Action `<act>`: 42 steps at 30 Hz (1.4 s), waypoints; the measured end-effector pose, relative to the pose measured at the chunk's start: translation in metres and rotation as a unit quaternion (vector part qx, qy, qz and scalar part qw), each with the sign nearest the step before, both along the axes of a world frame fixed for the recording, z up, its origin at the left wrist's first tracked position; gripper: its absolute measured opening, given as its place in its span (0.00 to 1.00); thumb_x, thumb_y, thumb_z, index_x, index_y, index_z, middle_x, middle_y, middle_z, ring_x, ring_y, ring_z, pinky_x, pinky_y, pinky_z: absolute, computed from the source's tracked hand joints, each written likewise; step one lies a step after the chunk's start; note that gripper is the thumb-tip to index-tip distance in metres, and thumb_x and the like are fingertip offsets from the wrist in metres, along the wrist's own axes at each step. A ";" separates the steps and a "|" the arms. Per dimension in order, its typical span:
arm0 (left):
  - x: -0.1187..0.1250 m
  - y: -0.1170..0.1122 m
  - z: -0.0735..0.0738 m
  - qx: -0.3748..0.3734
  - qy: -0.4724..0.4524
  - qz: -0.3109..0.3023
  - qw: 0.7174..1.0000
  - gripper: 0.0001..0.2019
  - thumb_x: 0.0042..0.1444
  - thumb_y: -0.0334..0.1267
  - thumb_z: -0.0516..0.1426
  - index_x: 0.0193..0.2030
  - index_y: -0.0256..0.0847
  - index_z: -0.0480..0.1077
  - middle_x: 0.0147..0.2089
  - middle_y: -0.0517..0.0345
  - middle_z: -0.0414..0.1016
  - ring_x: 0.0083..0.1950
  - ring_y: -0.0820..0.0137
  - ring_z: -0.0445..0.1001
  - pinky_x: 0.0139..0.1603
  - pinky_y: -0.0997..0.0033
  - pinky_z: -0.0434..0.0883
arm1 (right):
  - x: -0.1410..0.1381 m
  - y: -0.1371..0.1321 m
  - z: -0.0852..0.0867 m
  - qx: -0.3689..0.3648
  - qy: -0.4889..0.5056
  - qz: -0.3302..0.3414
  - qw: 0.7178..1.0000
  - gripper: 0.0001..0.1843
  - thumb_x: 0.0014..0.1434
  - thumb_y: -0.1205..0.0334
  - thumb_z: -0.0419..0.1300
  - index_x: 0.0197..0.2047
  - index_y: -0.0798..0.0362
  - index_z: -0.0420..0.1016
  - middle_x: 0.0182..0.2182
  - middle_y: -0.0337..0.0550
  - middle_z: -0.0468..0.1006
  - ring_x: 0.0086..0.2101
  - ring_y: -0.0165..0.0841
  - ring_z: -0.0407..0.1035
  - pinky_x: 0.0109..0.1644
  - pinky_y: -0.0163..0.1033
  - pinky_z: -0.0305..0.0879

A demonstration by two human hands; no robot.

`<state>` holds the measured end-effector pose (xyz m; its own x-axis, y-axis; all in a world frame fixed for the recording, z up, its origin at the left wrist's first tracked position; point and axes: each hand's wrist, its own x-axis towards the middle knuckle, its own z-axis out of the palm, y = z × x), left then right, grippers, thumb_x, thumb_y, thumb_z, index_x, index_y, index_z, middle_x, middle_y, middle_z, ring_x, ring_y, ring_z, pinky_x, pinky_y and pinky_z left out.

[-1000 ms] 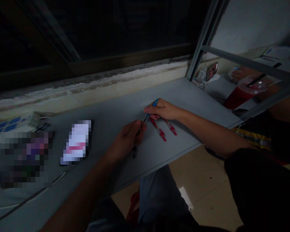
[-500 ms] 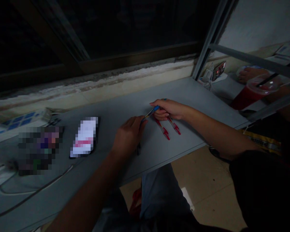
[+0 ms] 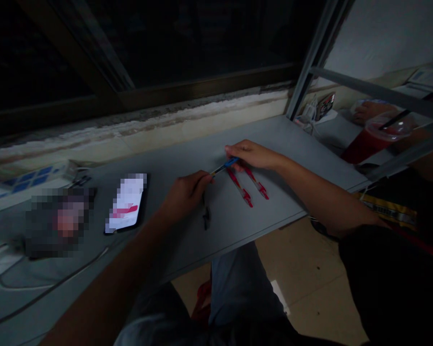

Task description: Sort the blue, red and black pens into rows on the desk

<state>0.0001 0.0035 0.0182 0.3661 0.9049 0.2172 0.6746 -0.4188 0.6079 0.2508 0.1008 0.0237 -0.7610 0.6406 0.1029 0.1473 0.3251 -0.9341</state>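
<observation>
Both my hands hold one blue pen (image 3: 223,167) over a grey desk (image 3: 187,158). My left hand (image 3: 183,193) pinches its near end with closed fingers. My right hand (image 3: 252,154) grips the far end, fingers curled. Two red pens (image 3: 246,184) lie side by side on the desk just below my right hand. A small dark pen-like piece (image 3: 206,217) lies on the desk below my left hand.
A phone with a lit screen (image 3: 127,203) lies at the left, with a dark object (image 3: 57,221) and a white cable (image 3: 50,283) beyond it. A red drink cup with a straw (image 3: 373,137) stands at the right behind a metal frame (image 3: 364,89). The desk edge runs close before my knees.
The dark piece that was under my left hand now lies free on the desk. My left hand has shifted up along the blue pen. My right hand lowered slightly.
</observation>
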 end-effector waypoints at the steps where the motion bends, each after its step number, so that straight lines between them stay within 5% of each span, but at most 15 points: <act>1: -0.001 0.002 0.001 0.003 0.013 -0.012 1.000 0.18 0.71 0.48 0.49 0.42 0.40 0.76 0.29 0.59 0.75 0.28 0.69 0.71 0.34 0.69 0.67 | -0.001 0.001 -0.002 0.005 -0.006 -0.009 1.000 0.28 0.72 0.41 0.56 0.28 0.54 0.68 0.20 0.35 0.69 0.21 0.23 0.60 0.27 0.33 0.56; 6: -0.004 0.006 -0.006 0.012 0.027 -0.004 1.000 0.20 0.71 0.49 0.48 0.45 0.40 0.77 0.33 0.56 0.80 0.32 0.67 0.77 0.37 0.69 0.70 | -0.005 0.005 -0.009 0.045 0.064 -0.045 0.996 0.24 0.53 0.48 0.76 0.33 0.54 0.69 0.26 0.32 0.73 0.26 0.24 0.64 0.32 0.32 0.60; 11: -0.011 0.004 -0.018 0.027 -0.001 0.021 0.999 0.20 0.72 0.48 0.49 0.46 0.38 0.77 0.36 0.53 0.83 0.35 0.66 0.80 0.39 0.70 0.71 | -0.006 0.002 -0.010 0.019 0.025 -0.034 0.999 0.20 0.67 0.45 0.64 0.35 0.55 0.73 0.26 0.37 0.76 0.25 0.25 0.66 0.31 0.33 0.61; 15: -0.014 0.001 -0.020 0.019 -0.011 0.030 0.999 0.20 0.73 0.48 0.49 0.46 0.38 0.78 0.36 0.54 0.82 0.34 0.67 0.79 0.38 0.70 0.71 | -0.007 0.001 -0.011 0.020 0.060 -0.027 0.998 0.19 0.57 0.52 0.74 0.40 0.55 0.74 0.32 0.38 0.80 0.28 0.25 0.69 0.33 0.32 0.64; 20: -0.013 -0.001 -0.017 0.013 -0.016 0.039 0.999 0.19 0.72 0.47 0.49 0.45 0.38 0.78 0.33 0.56 0.80 0.32 0.68 0.76 0.36 0.71 0.70 | -0.007 0.001 -0.011 -0.022 0.045 -0.027 0.998 0.17 0.65 0.50 0.67 0.42 0.57 0.75 0.32 0.41 0.81 0.27 0.25 0.70 0.31 0.32 0.64; 25: -0.010 -0.003 -0.015 0.005 -0.021 0.035 0.999 0.20 0.72 0.48 0.49 0.45 0.38 0.78 0.29 0.58 0.77 0.29 0.69 0.73 0.34 0.71 0.69 | -0.007 0.000 -0.010 -0.039 0.073 -0.022 0.996 0.19 0.55 0.58 0.76 0.43 0.56 0.75 0.31 0.37 0.79 0.28 0.25 0.71 0.32 0.32 0.67; 30: -0.010 -0.002 -0.020 0.003 -0.026 0.026 0.999 0.20 0.71 0.50 0.50 0.47 0.39 0.78 0.31 0.58 0.78 0.30 0.69 0.74 0.34 0.72 0.69 | -0.010 -0.003 -0.011 -0.062 0.069 -0.038 0.995 0.15 0.61 0.54 0.71 0.42 0.56 0.76 0.32 0.40 0.81 0.30 0.28 0.74 0.35 0.35 0.70; 35: -0.010 -0.002 -0.021 -0.004 -0.040 0.034 0.999 0.14 0.71 0.48 0.53 0.48 0.40 0.74 0.27 0.62 0.76 0.27 0.71 0.73 0.31 0.74 0.68 | -0.011 -0.002 -0.012 -0.048 0.101 -0.053 0.992 0.14 0.50 0.61 0.77 0.36 0.57 0.79 0.36 0.43 0.84 0.37 0.31 0.77 0.45 0.37 0.73; 42: -0.008 -0.003 -0.018 0.014 -0.048 0.049 0.998 0.15 0.70 0.48 0.53 0.41 0.40 0.74 0.30 0.60 0.76 0.30 0.70 0.74 0.33 0.72 0.68 | -0.009 -0.001 -0.007 -0.075 0.163 -0.093 0.979 0.23 0.47 0.62 0.79 0.43 0.54 0.77 0.40 0.43 0.84 0.38 0.31 0.77 0.46 0.37 0.74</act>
